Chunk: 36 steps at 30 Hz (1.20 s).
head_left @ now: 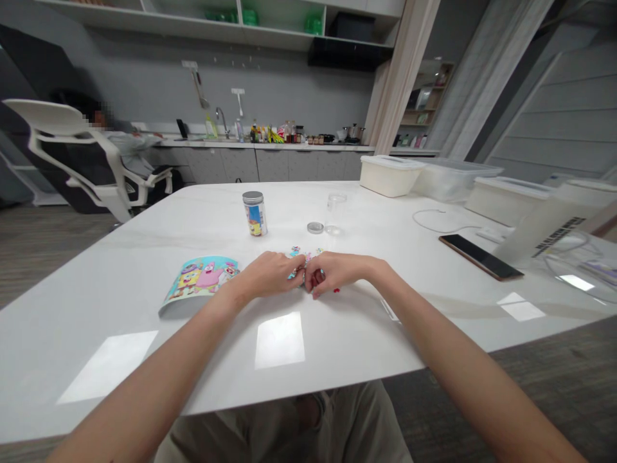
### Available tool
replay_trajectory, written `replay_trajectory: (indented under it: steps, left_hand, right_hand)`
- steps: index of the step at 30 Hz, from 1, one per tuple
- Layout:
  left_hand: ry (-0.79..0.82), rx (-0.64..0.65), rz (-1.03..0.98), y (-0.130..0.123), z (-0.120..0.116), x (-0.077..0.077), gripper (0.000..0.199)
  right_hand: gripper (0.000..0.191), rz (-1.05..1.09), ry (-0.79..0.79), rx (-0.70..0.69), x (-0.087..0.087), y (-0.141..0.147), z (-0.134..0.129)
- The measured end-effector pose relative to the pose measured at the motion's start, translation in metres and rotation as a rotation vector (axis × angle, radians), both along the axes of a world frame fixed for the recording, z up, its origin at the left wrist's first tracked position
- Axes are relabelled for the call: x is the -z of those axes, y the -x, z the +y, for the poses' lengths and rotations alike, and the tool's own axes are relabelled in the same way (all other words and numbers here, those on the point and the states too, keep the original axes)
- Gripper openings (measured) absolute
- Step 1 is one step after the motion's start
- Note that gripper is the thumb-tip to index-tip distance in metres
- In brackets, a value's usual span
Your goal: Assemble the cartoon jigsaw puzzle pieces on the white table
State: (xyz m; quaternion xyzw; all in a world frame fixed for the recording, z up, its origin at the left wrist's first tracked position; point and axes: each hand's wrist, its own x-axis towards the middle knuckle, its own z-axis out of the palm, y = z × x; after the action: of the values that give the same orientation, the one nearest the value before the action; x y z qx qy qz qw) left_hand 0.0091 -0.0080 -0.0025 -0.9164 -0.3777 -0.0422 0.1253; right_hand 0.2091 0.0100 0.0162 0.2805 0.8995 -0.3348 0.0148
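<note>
My hands meet over a small heap of colourful pieces (295, 251) that look like jigsaw pieces, on the white table. My left hand (270, 273) reaches in from the left with its fingers bent together over the heap. Against it, my right hand (332, 270) is closed, its fingers curled downward. Whatever either hand grips is hidden. A red piece (336, 290) lies just below the right hand. Left of my left hand rests a curled picture sheet (200, 280) with cartoon figures. Behind the hands stand a lidded jar (254, 215), a clear jar without a lid (336, 215) and a silver lid (315, 227).
A dark phone (479, 256), a white cable (436, 222) and a white bag with black lettering (562, 222) are on the right. Storage boxes (390, 177) line the far right edge. Beyond the table, a person sits in a white-framed chair (91, 161) near a kitchen counter.
</note>
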Motion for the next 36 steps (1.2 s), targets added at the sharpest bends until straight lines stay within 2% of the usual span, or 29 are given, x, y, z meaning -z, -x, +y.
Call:
replay_trajectory:
  steps: [7, 16, 27, 36]
  left_hand:
    - [0.006, -0.024, 0.013, 0.000, -0.001, -0.001, 0.023]
    - [0.089, -0.025, 0.046, 0.003, -0.003, -0.010, 0.030]
    - [0.097, -0.008, 0.046, 0.001, -0.003, -0.005, 0.022]
    - [0.102, -0.034, 0.062, 0.003, 0.001, -0.001, 0.030]
  right_hand:
    - [0.015, 0.023, -0.012, 0.002, 0.003, -0.002, 0.003]
    - [0.016, 0.062, -0.006, 0.001, 0.000, -0.003, 0.001]
    - [0.020, 0.057, -0.033, 0.015, 0.001, -0.005, 0.005]
    - [0.018, 0.047, 0.027, 0.033, 0.000, -0.004, 0.003]
